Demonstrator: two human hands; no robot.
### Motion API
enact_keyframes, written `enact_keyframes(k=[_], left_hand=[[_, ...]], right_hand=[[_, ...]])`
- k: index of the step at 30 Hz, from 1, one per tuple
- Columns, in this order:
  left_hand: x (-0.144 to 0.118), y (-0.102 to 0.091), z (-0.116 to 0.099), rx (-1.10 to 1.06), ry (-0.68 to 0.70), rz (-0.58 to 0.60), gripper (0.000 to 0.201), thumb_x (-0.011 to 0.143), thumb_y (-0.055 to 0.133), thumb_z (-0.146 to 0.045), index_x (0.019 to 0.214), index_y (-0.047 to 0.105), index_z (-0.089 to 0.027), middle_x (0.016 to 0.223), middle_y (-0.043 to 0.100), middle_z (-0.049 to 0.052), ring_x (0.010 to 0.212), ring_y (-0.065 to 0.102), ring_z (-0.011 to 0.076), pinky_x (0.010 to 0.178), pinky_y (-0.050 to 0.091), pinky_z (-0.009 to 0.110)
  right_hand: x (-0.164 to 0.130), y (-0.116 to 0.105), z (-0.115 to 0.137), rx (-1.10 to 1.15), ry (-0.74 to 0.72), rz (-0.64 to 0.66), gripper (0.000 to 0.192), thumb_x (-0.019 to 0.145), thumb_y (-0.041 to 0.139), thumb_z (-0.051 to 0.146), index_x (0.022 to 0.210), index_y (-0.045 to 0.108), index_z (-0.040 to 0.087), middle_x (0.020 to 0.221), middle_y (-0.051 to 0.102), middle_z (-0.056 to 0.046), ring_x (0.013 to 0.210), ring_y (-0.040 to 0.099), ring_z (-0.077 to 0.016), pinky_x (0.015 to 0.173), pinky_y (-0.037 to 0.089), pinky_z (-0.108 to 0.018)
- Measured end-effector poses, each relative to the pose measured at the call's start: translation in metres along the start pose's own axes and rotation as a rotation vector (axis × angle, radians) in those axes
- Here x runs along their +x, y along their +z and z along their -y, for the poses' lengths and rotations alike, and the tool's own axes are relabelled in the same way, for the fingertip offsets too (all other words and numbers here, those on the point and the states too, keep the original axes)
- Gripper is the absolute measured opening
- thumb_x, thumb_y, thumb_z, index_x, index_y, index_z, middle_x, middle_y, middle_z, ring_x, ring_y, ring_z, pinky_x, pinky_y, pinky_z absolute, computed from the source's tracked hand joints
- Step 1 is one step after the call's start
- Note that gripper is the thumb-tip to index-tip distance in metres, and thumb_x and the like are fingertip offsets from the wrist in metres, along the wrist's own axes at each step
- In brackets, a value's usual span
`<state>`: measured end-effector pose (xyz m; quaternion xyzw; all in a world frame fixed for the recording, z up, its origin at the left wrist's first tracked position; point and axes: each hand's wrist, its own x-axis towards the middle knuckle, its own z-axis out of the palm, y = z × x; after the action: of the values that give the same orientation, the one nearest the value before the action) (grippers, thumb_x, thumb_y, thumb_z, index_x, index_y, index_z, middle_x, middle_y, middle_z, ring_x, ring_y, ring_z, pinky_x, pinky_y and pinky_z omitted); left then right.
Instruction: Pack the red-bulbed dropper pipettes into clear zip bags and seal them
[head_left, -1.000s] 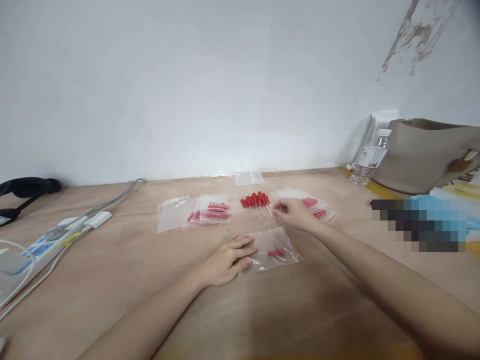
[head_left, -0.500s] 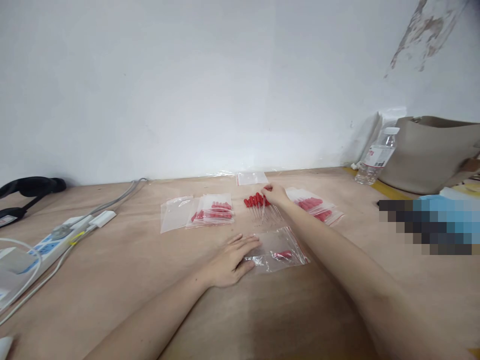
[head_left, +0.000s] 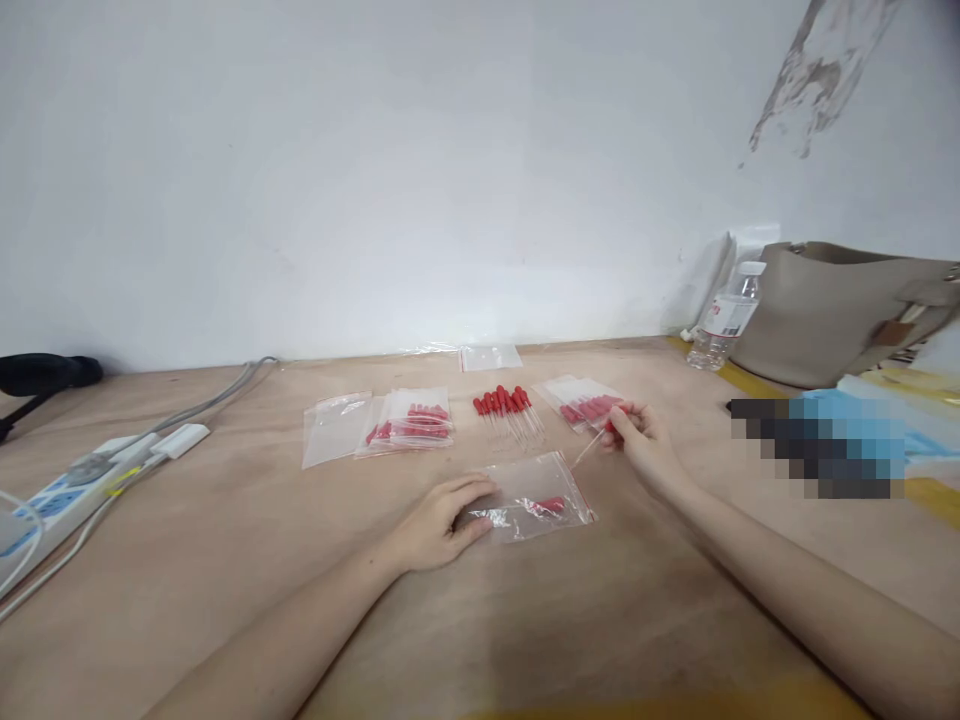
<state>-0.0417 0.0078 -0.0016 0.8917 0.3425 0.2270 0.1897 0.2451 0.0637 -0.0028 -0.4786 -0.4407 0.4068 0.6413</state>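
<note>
A clear zip bag (head_left: 517, 480) lies flat in front of me, with a red-handled piece (head_left: 551, 504) inside it. My left hand (head_left: 442, 522) rests on the bag's left end, thumb and fingers apart. To the right of the bag, my right hand (head_left: 637, 435) pinches a small screwdriver (head_left: 609, 426) by its red handle. Its thin shaft points down and left, near the bag's red-edged right end. Several similar red-handled screwdrivers (head_left: 502, 400) lie fanned out beyond the bag, their shafts toward me.
Filled bags (head_left: 412, 425) lie stacked at left, beside a flat bag (head_left: 337, 428). More filled bags (head_left: 574, 395) lie behind my right hand. Another flat bag (head_left: 491, 358) is by the wall. A power strip (head_left: 56, 500) stands left; a water bottle (head_left: 727, 318) and grey handbag (head_left: 817, 310) stand right.
My right hand has lifted a screwdriver from the fanned group and moved right and toward me with it. My left hand stays on the bag. The view has shifted slightly right.
</note>
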Motion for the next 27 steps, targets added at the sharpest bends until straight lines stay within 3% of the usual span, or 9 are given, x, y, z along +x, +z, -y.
enact_keyframes(k=[5, 8, 11, 14, 21, 25, 27], left_hand=[[-0.001, -0.001, 0.001, 0.008, -0.029, 0.009, 0.040, 0.086, 0.046, -0.031, 0.124, 0.041, -0.023, 0.123, 0.049, 0.006, 0.113, 0.045, 0.0206, 0.095, 0.037, 0.037], [-0.001, -0.001, 0.000, -0.001, -0.035, 0.030, 0.041, 0.086, 0.045, -0.033, 0.126, 0.039, -0.023, 0.126, 0.047, 0.006, 0.114, 0.044, 0.0207, 0.095, 0.037, 0.037], [0.000, -0.001, 0.000, -0.013, -0.030, 0.033, 0.044, 0.085, 0.047, -0.034, 0.127, 0.037, -0.023, 0.126, 0.047, 0.006, 0.113, 0.045, 0.0208, 0.095, 0.037, 0.037], [0.000, -0.001, 0.000, -0.019, -0.018, 0.032, 0.044, 0.085, 0.046, -0.033, 0.127, 0.037, -0.023, 0.124, 0.048, 0.007, 0.111, 0.046, 0.0211, 0.094, 0.037, 0.037], [0.001, -0.002, -0.001, -0.007, 0.003, 0.044, 0.044, 0.085, 0.047, -0.031, 0.127, 0.037, -0.022, 0.123, 0.049, 0.007, 0.111, 0.046, 0.0212, 0.094, 0.037, 0.037], [0.001, -0.001, 0.001, 0.014, 0.019, 0.063, 0.042, 0.086, 0.046, -0.030, 0.127, 0.040, -0.022, 0.126, 0.047, 0.007, 0.116, 0.042, 0.0205, 0.100, 0.031, 0.038], [0.001, -0.001, 0.001, 0.011, 0.022, 0.067, 0.040, 0.086, 0.046, -0.031, 0.125, 0.042, -0.022, 0.127, 0.047, 0.007, 0.118, 0.041, 0.0203, 0.100, 0.030, 0.038]], right_hand=[[-0.020, 0.010, -0.008, 0.213, 0.304, 0.085, 0.032, 0.060, 0.069, 0.032, 0.076, 0.044, 0.021, 0.061, 0.059, 0.003, 0.054, 0.059, -0.0112, 0.056, 0.050, -0.025], [-0.030, 0.009, -0.009, 0.190, 0.378, 0.265, 0.031, 0.060, 0.071, 0.029, 0.076, 0.046, 0.020, 0.069, 0.063, 0.000, 0.062, 0.062, -0.0120, 0.062, 0.050, -0.026], [-0.032, 0.005, -0.008, -0.007, 0.314, 0.471, 0.030, 0.061, 0.070, 0.031, 0.077, 0.049, 0.017, 0.061, 0.060, 0.003, 0.050, 0.056, -0.0075, 0.049, 0.044, -0.019], [-0.029, 0.004, -0.008, -0.177, 0.260, 0.596, 0.033, 0.058, 0.070, 0.034, 0.078, 0.051, 0.016, 0.054, 0.055, 0.006, 0.041, 0.047, -0.0053, 0.039, 0.034, -0.017], [-0.030, 0.016, -0.010, -0.375, 0.107, 0.754, 0.028, 0.063, 0.063, 0.042, 0.070, 0.062, 0.015, 0.055, 0.053, 0.003, 0.046, 0.043, -0.0063, 0.042, 0.030, -0.018], [-0.030, 0.013, -0.001, -0.443, 0.065, 0.859, 0.028, 0.071, 0.053, 0.043, 0.075, 0.064, 0.017, 0.059, 0.057, 0.002, 0.049, 0.045, -0.0082, 0.046, 0.034, -0.019], [-0.024, 0.010, 0.004, -0.503, 0.046, 0.841, 0.026, 0.071, 0.053, 0.040, 0.077, 0.064, 0.017, 0.058, 0.057, 0.002, 0.048, 0.046, -0.0092, 0.046, 0.035, -0.020]])
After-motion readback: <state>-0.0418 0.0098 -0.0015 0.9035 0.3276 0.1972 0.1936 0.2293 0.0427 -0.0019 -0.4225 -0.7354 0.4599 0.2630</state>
